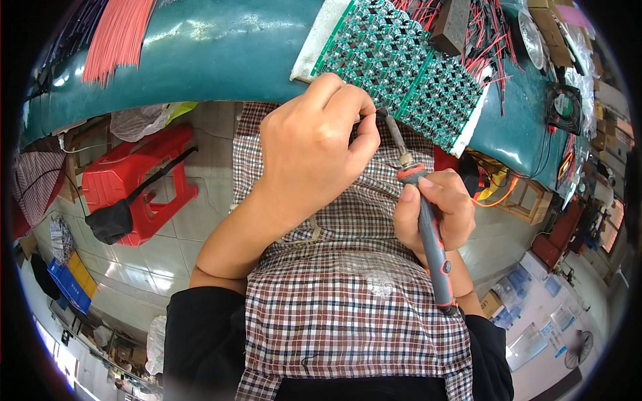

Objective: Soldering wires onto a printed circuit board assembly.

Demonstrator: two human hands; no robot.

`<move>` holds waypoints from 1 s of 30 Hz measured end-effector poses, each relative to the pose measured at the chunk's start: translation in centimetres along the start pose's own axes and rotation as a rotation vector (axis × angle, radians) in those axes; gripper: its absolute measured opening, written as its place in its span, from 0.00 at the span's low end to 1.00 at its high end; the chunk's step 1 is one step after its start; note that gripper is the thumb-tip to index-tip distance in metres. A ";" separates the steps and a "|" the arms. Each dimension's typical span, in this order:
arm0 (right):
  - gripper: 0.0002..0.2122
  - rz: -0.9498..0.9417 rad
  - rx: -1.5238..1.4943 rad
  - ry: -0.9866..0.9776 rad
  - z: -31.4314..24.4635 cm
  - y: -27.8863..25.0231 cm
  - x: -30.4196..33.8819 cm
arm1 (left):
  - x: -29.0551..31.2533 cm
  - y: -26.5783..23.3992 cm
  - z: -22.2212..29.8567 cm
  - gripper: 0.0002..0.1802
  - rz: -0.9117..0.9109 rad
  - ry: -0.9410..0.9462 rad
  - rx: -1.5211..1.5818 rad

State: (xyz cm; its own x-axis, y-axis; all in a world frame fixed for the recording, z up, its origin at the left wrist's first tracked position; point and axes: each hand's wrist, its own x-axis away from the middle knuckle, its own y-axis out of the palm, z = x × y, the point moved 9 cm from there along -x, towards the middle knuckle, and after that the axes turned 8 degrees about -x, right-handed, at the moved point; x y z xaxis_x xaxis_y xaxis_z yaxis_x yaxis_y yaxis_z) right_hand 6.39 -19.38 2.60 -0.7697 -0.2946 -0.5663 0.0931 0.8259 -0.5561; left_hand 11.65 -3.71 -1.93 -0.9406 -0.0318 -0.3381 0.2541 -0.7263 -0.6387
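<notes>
My right hand (441,210) is wrapped round the grey and red handle of a soldering iron (431,240). The iron's metal tip points up and away, toward the near edge of a panel of green circuit boards (381,57). Beside that tip, my left hand (314,137) is closed in a pinch. Something small and dark shows at its fingertips, too hidden to name. The board panel rests on a white slab (309,57) at the table edge and is densely covered with small parts.
On the teal table (221,47) lie bundles of pink wires (120,37) at left and red and black wires (491,47) at right. A dark block (451,27) sits on the panel's far side. A small black fan (564,107) stands at right. Below left is a red stool (137,180).
</notes>
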 end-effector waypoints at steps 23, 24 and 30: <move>0.16 -0.004 -0.008 0.005 -0.5 -0.7 0.3 | 0.3 -0.7 0.1 0.07 -0.028 0.007 0.000; 0.16 -0.007 -0.022 0.011 -0.5 -0.7 0.2 | 0.3 -0.9 -0.1 0.07 -0.010 -0.014 0.025; 0.15 -0.019 -0.065 0.013 -0.2 0.3 -0.3 | 0.1 -1.4 -0.6 0.07 0.046 -0.012 0.038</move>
State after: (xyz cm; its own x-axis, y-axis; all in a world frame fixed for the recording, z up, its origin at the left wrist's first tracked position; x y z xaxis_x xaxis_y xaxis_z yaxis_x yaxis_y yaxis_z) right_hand 6.48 -18.95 2.73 -0.7794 -0.3040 -0.5478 0.0381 0.8498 -0.5258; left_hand 11.34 -2.30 -1.54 -0.9307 -0.0737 -0.3583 0.2887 -0.7497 -0.5955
